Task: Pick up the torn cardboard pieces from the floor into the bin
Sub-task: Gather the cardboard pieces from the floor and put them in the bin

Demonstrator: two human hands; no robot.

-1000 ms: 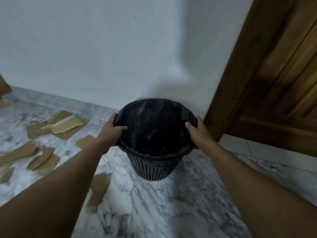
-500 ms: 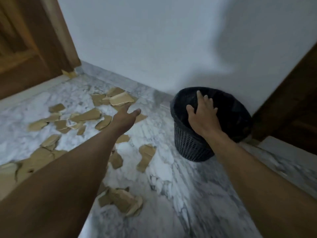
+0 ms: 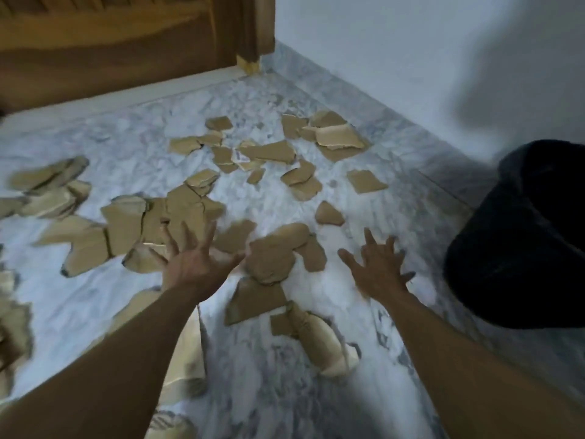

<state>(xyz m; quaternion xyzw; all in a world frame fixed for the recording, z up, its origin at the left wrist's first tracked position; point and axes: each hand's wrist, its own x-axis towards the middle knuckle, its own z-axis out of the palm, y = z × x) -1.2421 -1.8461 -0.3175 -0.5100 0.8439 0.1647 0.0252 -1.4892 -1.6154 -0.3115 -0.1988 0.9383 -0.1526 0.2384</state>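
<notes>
Both hands are spread with straight fingers, gripping nothing, well apart. The left hand (image 3: 193, 264) is over a heap of pieces, the right hand (image 3: 380, 267) over bare floor (image 3: 133, 147) beside it; contact cannot be told. Open veined marble runs between the right hand and the one dark bin (image 3: 522, 248), at the right edge near the wall (image 3: 411, 58). Cardboard pieces (image 3: 272, 258), flat, brown and ragged-edged, lie scattered from the wooden door (image 3: 110, 42) to the forearms. There are over twenty, overlapping too much for an exact count.
</notes>
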